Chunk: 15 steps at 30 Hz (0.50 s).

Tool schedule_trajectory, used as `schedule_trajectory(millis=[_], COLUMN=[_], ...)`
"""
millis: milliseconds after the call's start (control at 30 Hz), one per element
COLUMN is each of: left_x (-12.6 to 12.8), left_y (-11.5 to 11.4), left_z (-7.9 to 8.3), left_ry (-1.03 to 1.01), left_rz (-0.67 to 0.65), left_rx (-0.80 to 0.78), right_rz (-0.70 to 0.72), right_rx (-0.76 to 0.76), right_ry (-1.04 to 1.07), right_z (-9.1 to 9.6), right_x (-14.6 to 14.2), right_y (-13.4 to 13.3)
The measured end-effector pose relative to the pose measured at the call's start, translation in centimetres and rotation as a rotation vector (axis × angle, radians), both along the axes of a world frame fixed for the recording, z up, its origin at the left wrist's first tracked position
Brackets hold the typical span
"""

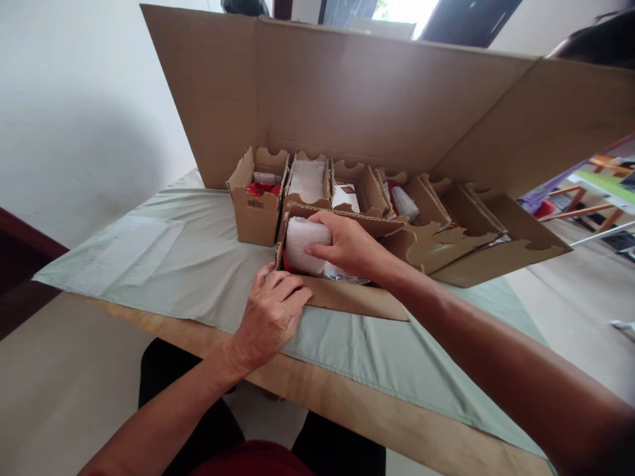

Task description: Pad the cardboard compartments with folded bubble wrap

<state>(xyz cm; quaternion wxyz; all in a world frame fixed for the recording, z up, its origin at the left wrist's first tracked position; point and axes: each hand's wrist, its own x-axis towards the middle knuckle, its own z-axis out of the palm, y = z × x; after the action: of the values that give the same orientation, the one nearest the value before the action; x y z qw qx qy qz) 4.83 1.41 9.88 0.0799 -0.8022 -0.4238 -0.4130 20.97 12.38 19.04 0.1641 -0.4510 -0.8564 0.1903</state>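
Note:
A long open cardboard bin (357,299) lies near the front of the table. Into its left end reaches my right hand (342,243), its thumb and fingers closed around a white roll-shaped bundle (303,246) that looks wrapped in foam or plastic. Something red and some clear plastic show beside the bundle, partly covered. My left hand (278,307) grips the bin's front left corner, fingers bent over the edge. The undersides of the fingers of both hands are hidden.
Behind stand several more cardboard bins (255,215) in a row, some with red or white items. A tall cardboard panel (387,99) rises behind them. Pale green cloth (198,264) covers the table, its wooden edge (297,377) facing me. A white wall (74,119) is at left.

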Motion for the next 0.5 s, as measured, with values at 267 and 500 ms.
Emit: schedule_trajectory(millis=[267, 500], left_x=[0.1, 0.1], left_y=[0.2, 0.3], left_z=[-0.1, 0.0], left_ry=[-0.012, -0.001], left_rz=[0.016, 0.021], left_rx=[0.006, 0.002], right_rz=[-0.021, 0.029], right_rx=[-0.072, 0.035], right_ry=[0.109, -0.260], right_z=[-1.9, -2.4], right_x=[-0.7, -0.8], right_y=[0.4, 0.5])
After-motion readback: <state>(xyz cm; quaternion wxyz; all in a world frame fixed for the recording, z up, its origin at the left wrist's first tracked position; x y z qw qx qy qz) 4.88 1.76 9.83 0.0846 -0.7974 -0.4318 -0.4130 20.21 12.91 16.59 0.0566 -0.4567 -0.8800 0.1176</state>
